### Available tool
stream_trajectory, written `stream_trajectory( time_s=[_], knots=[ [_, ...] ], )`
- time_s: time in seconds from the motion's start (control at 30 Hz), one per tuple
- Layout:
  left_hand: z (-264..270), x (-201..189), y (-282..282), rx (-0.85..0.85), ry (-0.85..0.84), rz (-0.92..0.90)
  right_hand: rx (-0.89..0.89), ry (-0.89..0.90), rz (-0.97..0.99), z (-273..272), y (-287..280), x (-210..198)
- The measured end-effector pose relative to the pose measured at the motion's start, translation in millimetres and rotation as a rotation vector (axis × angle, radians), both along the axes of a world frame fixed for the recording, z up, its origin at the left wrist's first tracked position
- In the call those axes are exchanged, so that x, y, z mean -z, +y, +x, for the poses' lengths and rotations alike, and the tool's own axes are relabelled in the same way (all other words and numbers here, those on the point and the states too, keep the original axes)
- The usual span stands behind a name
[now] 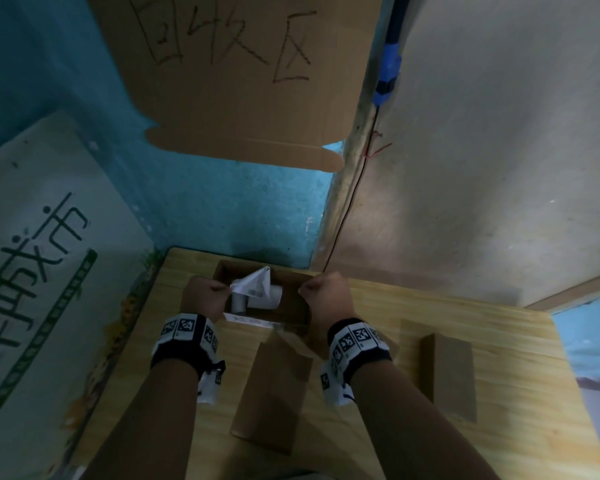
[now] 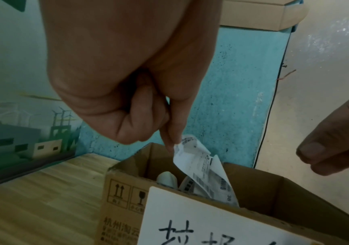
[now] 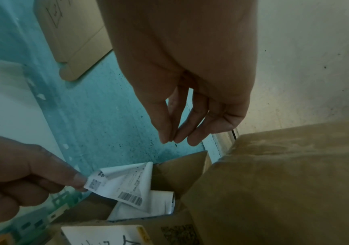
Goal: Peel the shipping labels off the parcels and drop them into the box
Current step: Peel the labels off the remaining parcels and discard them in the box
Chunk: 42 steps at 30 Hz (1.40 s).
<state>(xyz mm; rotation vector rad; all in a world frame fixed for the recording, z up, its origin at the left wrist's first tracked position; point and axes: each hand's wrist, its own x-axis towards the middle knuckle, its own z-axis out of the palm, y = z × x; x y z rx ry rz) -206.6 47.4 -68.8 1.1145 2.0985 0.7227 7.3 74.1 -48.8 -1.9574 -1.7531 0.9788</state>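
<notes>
My left hand (image 1: pixel 222 289) pinches one corner of a white shipping label (image 1: pixel 253 284) between thumb and forefinger, and the label hangs over the open cardboard box (image 1: pixel 293 308) at the back of the table. In the left wrist view the label (image 2: pixel 196 162) dangles from my left hand (image 2: pixel 172 145) into the box (image 2: pixel 123 190). Several curled labels (image 3: pixel 158 203) lie inside. My right hand (image 1: pixel 305 291) hovers over the box's right side, its fingers (image 3: pixel 194 132) pointing down, thumb touching forefinger, holding nothing. Two brown parcels (image 1: pixel 274 393) (image 1: pixel 451 372) lie on the table in front.
The wooden table (image 1: pixel 378 306) stands in a corner. A white poster board (image 1: pixel 42 271) leans at the left and a cardboard sign (image 1: pixel 236 74) hangs on the blue wall. A red wire (image 1: pixel 354 188) runs down the corner. A handwritten paper tag (image 2: pixel 211 223) covers the box's front.
</notes>
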Motion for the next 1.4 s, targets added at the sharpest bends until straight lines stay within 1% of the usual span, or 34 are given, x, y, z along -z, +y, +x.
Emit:
stream_trajectory(
  time_s=[0.13,0.37,0.47,0.53,0.67,0.8,0.93,1.03,1.1,1.2,1.27,1.4],
  knots=[
    [2.1,1.3,0.1,0.024,0.046,-0.026,-0.048,0.002,-0.004,-1.5,-2.2,3.7],
    [1.7,4.4,0.6,-0.038,-0.012,-0.14,-0.038,0.031,-0.044,2.7,-6.6,7.5],
    [2.9,4.8,0.1,-0.063,0.005,-0.18,-0.032,0.027,-0.046,4.4,-7.1,7.1],
    [3.4,3.4,-0.6,-0.082,0.03,-0.164,-0.027,0.03,-0.046,5.2,-7.1,7.3],
    [5.3,1.9,-2.6,-0.071,0.008,-0.069,-0.019,0.03,-0.072,4.6,-5.4,8.1],
    [3.7,7.2,-6.2,-0.025,0.078,0.024,-0.02,-0.011,-0.096,2.1,-2.8,12.0],
    [1.2,10.9,-5.9,0.025,0.135,-0.052,-0.001,-0.013,-0.136,-0.2,-3.8,14.2],
    [-2.6,12.0,-6.6,-0.028,0.152,-0.097,-0.082,-0.065,-0.148,-1.9,-7.7,11.6],
    [-4.5,11.6,-7.5,-0.057,0.128,-0.1,-0.173,-0.097,-0.18,-2.1,-10.8,6.0],
    [-5.4,10.1,-7.4,-0.057,0.104,-0.102,-0.327,-0.159,-0.203,-2.2,-13.8,-5.6],
    [-6.7,12.5,-6.2,-0.051,0.126,-0.113,-0.403,-0.231,-0.211,-2.2,-14.6,-10.1],
    [-8.5,16.1,-8.3,-0.036,0.137,-0.116,-0.464,-0.4,-0.216,-6.5,-14.4,-7.6]
  ],
)
